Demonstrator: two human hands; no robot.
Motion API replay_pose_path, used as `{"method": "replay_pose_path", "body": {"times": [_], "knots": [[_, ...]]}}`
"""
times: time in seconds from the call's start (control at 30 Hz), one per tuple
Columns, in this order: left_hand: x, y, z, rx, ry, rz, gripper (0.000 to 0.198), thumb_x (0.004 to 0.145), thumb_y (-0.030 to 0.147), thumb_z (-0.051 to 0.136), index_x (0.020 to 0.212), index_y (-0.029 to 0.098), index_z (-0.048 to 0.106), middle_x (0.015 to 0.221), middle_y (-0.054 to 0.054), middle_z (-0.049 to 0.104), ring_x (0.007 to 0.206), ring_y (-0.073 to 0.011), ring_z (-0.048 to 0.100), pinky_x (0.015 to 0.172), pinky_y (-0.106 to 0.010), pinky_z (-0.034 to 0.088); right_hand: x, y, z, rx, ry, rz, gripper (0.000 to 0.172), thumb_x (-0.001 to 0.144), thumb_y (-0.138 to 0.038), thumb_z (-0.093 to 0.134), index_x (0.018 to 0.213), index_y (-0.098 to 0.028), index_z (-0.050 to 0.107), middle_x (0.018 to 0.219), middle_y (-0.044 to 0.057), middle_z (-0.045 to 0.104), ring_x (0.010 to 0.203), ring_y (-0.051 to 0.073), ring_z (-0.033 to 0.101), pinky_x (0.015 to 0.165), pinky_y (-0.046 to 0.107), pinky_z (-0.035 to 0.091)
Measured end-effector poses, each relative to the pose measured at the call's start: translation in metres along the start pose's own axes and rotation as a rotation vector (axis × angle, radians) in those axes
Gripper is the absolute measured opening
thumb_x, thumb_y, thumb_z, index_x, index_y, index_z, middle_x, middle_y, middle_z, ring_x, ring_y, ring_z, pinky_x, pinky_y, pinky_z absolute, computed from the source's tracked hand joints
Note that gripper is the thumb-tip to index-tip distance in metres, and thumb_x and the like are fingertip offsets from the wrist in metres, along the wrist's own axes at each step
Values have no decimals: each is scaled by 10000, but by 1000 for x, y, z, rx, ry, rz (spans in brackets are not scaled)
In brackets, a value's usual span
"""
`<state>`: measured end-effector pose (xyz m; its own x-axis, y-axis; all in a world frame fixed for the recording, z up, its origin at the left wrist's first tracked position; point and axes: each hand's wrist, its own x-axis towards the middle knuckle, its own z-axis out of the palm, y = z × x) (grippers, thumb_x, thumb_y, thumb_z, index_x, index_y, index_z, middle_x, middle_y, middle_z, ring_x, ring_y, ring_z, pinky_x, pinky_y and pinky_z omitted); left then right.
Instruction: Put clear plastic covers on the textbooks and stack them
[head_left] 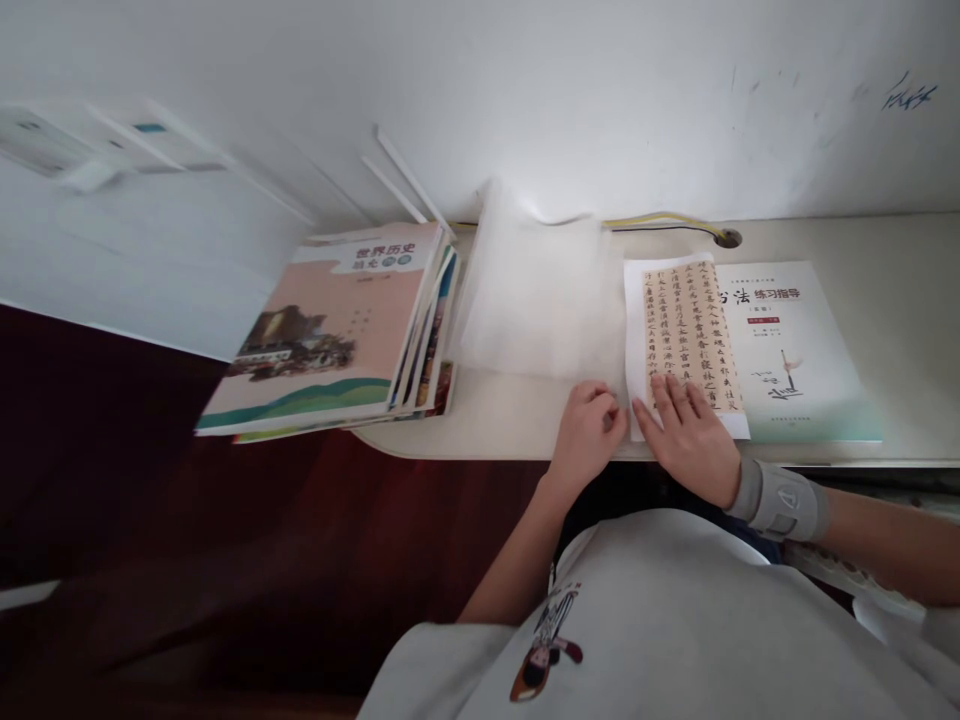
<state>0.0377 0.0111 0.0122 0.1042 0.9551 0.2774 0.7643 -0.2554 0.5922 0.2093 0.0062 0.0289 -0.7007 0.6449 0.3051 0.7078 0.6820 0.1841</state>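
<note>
A page of brush calligraphy (686,330), tan with a white border, overlaps the left side of a calligraphy practice book (795,360) with a white and pale green cover. My right hand (690,440) lies flat on the lower part of that page, fingers spread. Just left of the page's lower corner is my left hand (589,435), its fingers curled together near the table edge; whatever they may hold is hidden. A translucent, whitish plastic sheet (536,290), blurred, extends beyond my left hand. Contact between the two cannot be made out.
On the left, a stack of textbooks (322,330) with a pink history book on top overhangs the curved edge of the white table (420,435). A yellow cable (660,218) runs along the wall into a hole (727,238). A wall socket (112,145) is at upper left.
</note>
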Motion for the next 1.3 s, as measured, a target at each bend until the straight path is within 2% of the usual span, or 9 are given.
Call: {"method": "replay_pose_path", "body": {"times": [0.33, 0.47, 0.7, 0.8, 0.9, 1.0, 1.1, 1.2, 1.3], "knots": [[2, 10, -8, 172, -54, 89, 173, 822, 191, 542, 650, 177, 533, 913, -83, 570, 922, -220, 537, 863, -403, 477, 3, -2, -3, -73, 95, 11, 321, 899, -177, 473, 1183, -77, 586, 1280, 285, 529, 1151, 367, 554, 915, 513, 446], [-1, 10, -14, 199, -85, 104, 105, 806, 184, 566, 702, 185, 553, 928, -68, 570, 912, -211, 542, 865, -403, 476, 3, 1, -6, -69, 70, 27, 326, 901, -167, 466, 1194, -75, 576, 1283, 286, 526, 1151, 373, 552, 904, 520, 450], [2, 14, -10, 210, -11, 92, 193, 844, 202, 514, 653, 180, 538, 861, -66, 558, 858, -201, 539, 822, -386, 482, 1, -5, -4, 24, 3, 33, 374, 905, -174, 460, 1254, -64, 536, 1311, 259, 515, 1205, 347, 513, 970, 517, 412], [3, 15, -6, 234, 6, 83, 185, 835, 200, 527, 653, 177, 542, 868, -73, 561, 852, -208, 536, 821, -403, 479, -2, 8, -15, 141, -56, -58, 439, 896, -247, 504, 1301, -75, 504, 1352, 230, 490, 1263, 339, 455, 1028, 526, 369], [2, 13, -4, 250, 16, 76, 158, 811, 180, 551, 653, 175, 543, 884, -83, 559, 877, -222, 537, 850, -431, 466, -1, 46, -24, 343, -108, -121, 604, 879, -455, 511, 1399, -167, 398, 1439, 176, 403, 1335, 324, 359, 1058, 564, 326], [0, 11, -4, 212, 29, 109, 155, 799, 147, 550, 648, 179, 534, 884, -73, 550, 889, -214, 533, 852, -412, 471, 10, 99, -10, 509, -57, 100, 656, 891, -541, 422, 1438, -192, 328, 1493, 159, 314, 1379, 334, 266, 1049, 587, 332], [0, 8, -4, 160, 24, 146, 158, 807, 145, 538, 653, 179, 528, 908, -77, 549, 920, -211, 530, 856, -397, 478, 26, 140, 25, 687, 4, 375, 714, 864, -624, 385, 1420, -176, 361, 1468, 168, 353, 1379, 359, 252, 1045, 592, 343], [-2, 5, -3, 156, 8, 150, 154, 810, 149, 535, 659, 176, 527, 924, -84, 551, 924, -211, 532, 854, -403, 483, 36, 149, 59, 813, 19, 518, 803, 819, -690, 397, 1410, -147, 367, 1433, 185, 389, 1370, 347, 277, 1082, 556, 313], [-5, 3, -1, 145, -7, 150, 150, 800, 139, 547, 657, 177, 526, 930, -79, 554, 935, -209, 534, 860, -404, 482, 37, 133, 76, 835, 86, 588, 785, 811, -679, 427, 1412, -178, 357, 1494, 161, 287, 1402, 330, 202, 1111, 559, 248]]}}
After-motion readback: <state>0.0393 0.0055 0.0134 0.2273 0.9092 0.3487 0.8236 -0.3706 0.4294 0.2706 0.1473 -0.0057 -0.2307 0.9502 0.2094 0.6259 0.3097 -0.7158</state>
